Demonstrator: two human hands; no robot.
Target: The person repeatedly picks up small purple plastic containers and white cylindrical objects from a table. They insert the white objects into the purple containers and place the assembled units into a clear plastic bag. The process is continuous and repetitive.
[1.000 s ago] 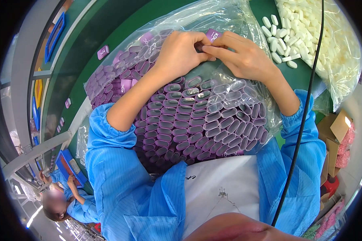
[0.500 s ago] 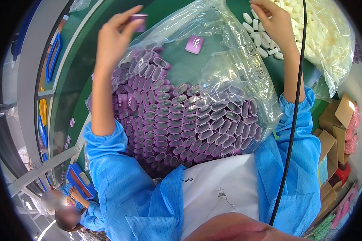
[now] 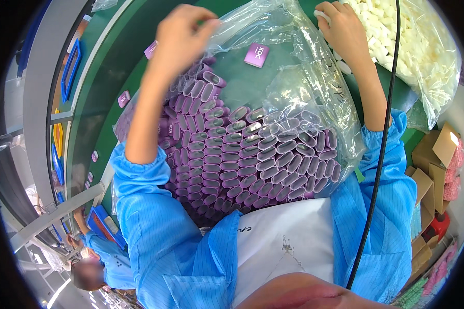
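Both hands have left the middle of the bag since a second ago: the left hand [image 3: 183,33] now hovers at the bag's far left edge, fingers curled together, and I cannot tell whether they pinch anything; the right hand [image 3: 345,28] pinches a white piece [image 3: 322,15] at the edge of the white heap. Between the two hands lies a loose purple sleeve [image 3: 256,55], flat, glossy, rectangular, its long axis tilted slightly, on the film of the clear bag [image 3: 304,87]. Below the hands, this bag holds rows of purple oval sleeves [image 3: 252,159], open ends up. Right of the right hand, a second clear bag [image 3: 438,98] holds white pieces [image 3: 412,41].
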